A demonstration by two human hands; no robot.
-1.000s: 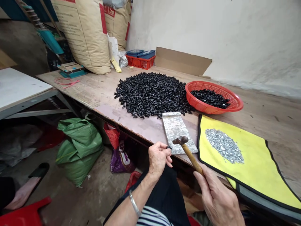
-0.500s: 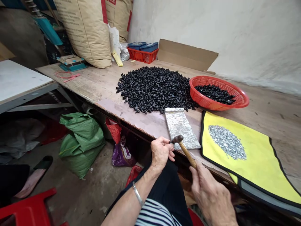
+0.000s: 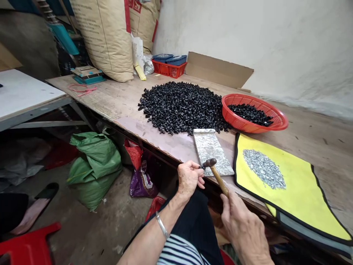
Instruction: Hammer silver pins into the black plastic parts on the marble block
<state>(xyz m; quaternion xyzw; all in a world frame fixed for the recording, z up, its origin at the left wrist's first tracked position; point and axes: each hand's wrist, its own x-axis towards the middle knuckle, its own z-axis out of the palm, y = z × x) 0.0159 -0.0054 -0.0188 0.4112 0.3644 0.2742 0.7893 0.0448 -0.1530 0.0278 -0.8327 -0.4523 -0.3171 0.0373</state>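
Note:
My right hand (image 3: 244, 224) is closed around the wooden handle of a small hammer (image 3: 220, 181). The hammer's dark head is right by the fingertips of my left hand (image 3: 190, 179), over the near edge of a metal plate (image 3: 211, 149). Thumb and forefinger of that hand pinch a small black plastic part (image 3: 202, 167), mostly hidden by the fingers and the hammer head. Whether the head touches the part, I cannot tell. Beyond the plate lies a big pile of similar black parts (image 3: 182, 106).
A red basket (image 3: 255, 128) holds more black parts. Small shiny metal pieces (image 3: 264, 169) lie on a yellow cloth (image 3: 300, 198) to the right. Paper sacks (image 3: 104, 40), a red crate (image 3: 169, 69) and cardboard (image 3: 217, 70) stand behind. A green sack (image 3: 95, 165) is on the floor.
My view has shifted slightly, so the table items sit a little differently in the picture. Both hands and the hammer keep nearly the same position over the plate.

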